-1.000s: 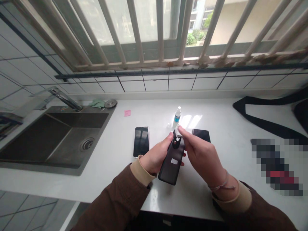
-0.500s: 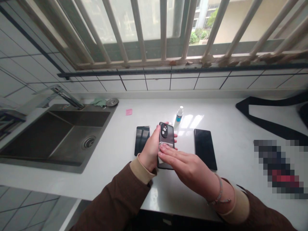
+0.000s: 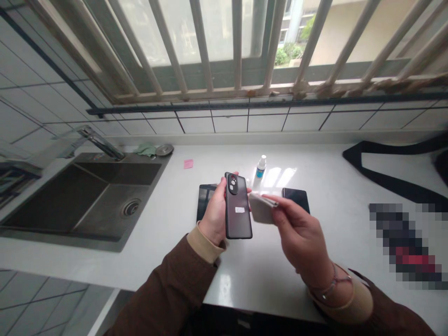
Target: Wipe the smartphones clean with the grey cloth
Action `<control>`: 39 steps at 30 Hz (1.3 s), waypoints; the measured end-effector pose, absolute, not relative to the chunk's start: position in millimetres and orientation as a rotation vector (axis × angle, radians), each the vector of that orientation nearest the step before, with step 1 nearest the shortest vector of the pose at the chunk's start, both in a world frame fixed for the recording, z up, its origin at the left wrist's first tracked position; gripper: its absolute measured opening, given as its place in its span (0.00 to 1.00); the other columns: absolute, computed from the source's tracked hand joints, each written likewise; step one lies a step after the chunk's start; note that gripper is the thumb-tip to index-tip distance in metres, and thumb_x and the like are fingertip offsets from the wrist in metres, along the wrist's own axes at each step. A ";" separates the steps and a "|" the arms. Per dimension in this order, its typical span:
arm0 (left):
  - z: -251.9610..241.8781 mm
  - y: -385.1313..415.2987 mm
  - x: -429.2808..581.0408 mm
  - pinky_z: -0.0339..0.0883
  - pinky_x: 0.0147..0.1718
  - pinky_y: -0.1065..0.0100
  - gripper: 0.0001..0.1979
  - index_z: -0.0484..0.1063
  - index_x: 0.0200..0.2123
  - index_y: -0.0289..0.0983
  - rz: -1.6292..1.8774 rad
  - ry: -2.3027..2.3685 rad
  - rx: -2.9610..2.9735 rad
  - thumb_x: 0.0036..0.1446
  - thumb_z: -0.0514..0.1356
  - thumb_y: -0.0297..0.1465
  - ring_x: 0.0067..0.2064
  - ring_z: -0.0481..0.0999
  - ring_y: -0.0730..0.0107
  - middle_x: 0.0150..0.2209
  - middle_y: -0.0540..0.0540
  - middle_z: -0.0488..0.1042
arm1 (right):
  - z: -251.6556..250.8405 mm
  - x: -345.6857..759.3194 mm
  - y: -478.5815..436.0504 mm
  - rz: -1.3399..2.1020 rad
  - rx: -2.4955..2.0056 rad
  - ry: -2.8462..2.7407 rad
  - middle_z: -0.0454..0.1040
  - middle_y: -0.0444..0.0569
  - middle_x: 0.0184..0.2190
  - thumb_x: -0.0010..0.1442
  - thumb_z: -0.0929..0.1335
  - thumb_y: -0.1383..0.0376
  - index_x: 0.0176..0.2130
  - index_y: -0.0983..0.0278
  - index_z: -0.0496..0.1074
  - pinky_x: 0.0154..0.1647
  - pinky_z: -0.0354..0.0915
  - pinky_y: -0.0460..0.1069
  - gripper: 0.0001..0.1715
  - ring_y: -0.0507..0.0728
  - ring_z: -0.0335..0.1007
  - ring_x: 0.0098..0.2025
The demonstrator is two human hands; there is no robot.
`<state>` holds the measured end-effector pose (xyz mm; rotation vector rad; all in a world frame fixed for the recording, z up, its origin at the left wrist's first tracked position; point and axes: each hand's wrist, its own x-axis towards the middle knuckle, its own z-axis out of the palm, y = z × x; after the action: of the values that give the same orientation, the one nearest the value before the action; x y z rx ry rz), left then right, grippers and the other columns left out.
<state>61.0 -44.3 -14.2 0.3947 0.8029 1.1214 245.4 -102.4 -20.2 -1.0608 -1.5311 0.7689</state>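
A smartphone (image 3: 238, 224) in a dark translucent case is gripped in my left hand (image 3: 214, 212), its back and camera bump facing up. A small white label (image 3: 240, 210) shows on its middle. My right hand (image 3: 301, 228) pinches a folded light-grey cloth (image 3: 262, 210) just right of the phone. On the counter behind my left hand lies a second phone (image 3: 206, 200), dark screen up and partly hidden. Beyond my right hand is a black tablet-like device (image 3: 297, 198), mostly covered by the hand. A small white bottle with a blue label (image 3: 260, 169) stands upright past the phone.
A sink (image 3: 105, 200) with a faucet (image 3: 101, 142) is on the left. By it lie a green cloth (image 3: 146, 149) and a metal drain cover (image 3: 164, 150). A pink sticky note (image 3: 188, 164) lies on the white counter (image 3: 224, 151). A black strap (image 3: 353, 151) lies at right.
My right hand has lifted the cloth off the phone's back and moved right, uncovering the white label. The phone has shifted slightly left and up in my left hand.
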 end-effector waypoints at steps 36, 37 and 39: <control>-14.6 -37.8 50.5 0.79 0.43 0.56 0.26 0.70 0.65 0.37 1.012 0.650 0.337 0.75 0.48 0.45 0.40 0.86 0.54 0.43 0.33 0.83 | -17.9 254.0 -90.2 0.337 -1.245 -1.647 0.85 0.49 0.52 0.73 0.67 0.69 0.58 0.58 0.79 0.52 0.81 0.54 0.19 0.60 0.85 0.51; -15.2 -39.8 53.8 0.79 0.45 0.55 0.26 0.69 0.65 0.37 0.985 0.647 0.359 0.75 0.49 0.45 0.41 0.86 0.54 0.43 0.33 0.83 | -17.1 254.6 -89.7 0.310 -1.256 -1.613 0.84 0.49 0.54 0.73 0.67 0.69 0.59 0.58 0.79 0.54 0.81 0.55 0.19 0.60 0.84 0.52; -17.0 -43.0 60.3 0.78 0.48 0.54 0.26 0.70 0.65 0.37 0.964 0.637 0.370 0.76 0.50 0.45 0.43 0.85 0.54 0.44 0.34 0.83 | -17.9 254.1 -88.3 0.248 -1.193 -1.657 0.82 0.50 0.57 0.72 0.67 0.71 0.62 0.58 0.77 0.60 0.79 0.56 0.22 0.60 0.83 0.56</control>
<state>60.3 -43.0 -17.0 0.3699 0.6366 0.9636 254.1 -88.3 -17.9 -1.1934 -1.6575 0.2484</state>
